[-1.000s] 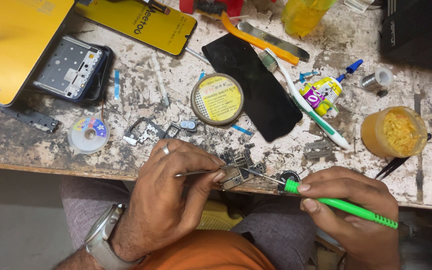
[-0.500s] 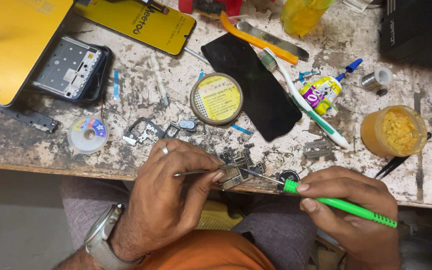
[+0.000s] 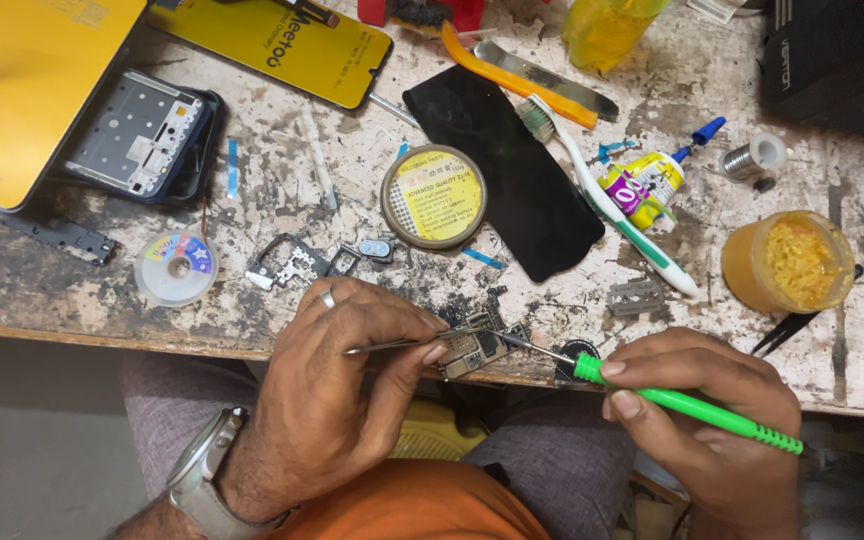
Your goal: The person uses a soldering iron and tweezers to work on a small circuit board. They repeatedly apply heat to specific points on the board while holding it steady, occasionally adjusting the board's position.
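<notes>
A worn, paint-flecked counter point(image 3: 652, 330) stretches in front of you, crowded with repair clutter. At its near edge lies a small circuit board point(image 3: 477, 348), and both your hands meet over it.

Your left hand point(image 3: 342, 400) has its fingers pinched together on thin metal tweezers point(image 3: 392, 346), whose tips reach onto the board. A ring sits on one finger and a watch point(image 3: 207, 480) on the wrist.

Your right hand point(image 3: 707, 420) has its fingers clamped round a green-handled tool point(image 3: 687, 405); its thin metal tip points left and touches the board's right side.

Just beyond the board stands a round tin with a yellow label point(image 3: 434, 196), touching a black phone panel point(image 3: 512, 180). A white and green toothbrush point(image 3: 612, 205) lies across that panel's right edge, beside a small glue bottle with a blue cap point(image 3: 647, 182). Farther right stands an orange jar of yellowish paste point(image 3: 787, 262).

To the left you have a roll of tape point(image 3: 177, 267), a small metal frame piece point(image 3: 287, 262), an opened phone body point(image 3: 142, 135) and a large yellow panel point(image 3: 37, 80).
</notes>
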